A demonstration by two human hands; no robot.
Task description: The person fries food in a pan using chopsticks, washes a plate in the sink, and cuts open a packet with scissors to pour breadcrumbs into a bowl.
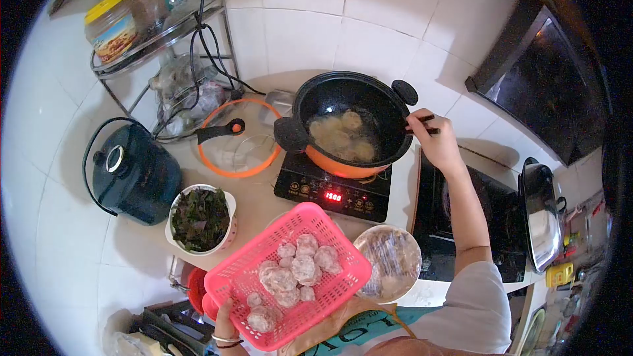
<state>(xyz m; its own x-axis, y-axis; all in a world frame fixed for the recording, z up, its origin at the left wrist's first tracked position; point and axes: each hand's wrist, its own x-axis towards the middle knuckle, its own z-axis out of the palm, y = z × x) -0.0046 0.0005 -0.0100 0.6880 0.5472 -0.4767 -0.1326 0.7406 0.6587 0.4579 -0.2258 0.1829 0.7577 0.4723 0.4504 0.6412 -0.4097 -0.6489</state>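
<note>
My left hand (225, 322) grips the near left corner of a pink plastic basket (231, 267). Several white, flour-coated lumps (306, 269) lie inside it. My right hand (435, 140) is closed around dark chopsticks (425, 124) at the right rim of an orange pot with a black inside (339, 87). Their far ends are hard to see against the dark pot. Several pale yellow pieces (351, 120) sit in liquid at the bottom of the pot. It stands on an induction cooker (316, 192) whose red display reads 1500.
Left of the pot lies a glass lid with orange rim (272, 163). A bowl of dark leaves (201, 221) and a lidded dark bucket (135, 175) stand further left. A plastic-covered round dish (389, 264) is right of the basket. A black gas stove (484, 217) lies at right.
</note>
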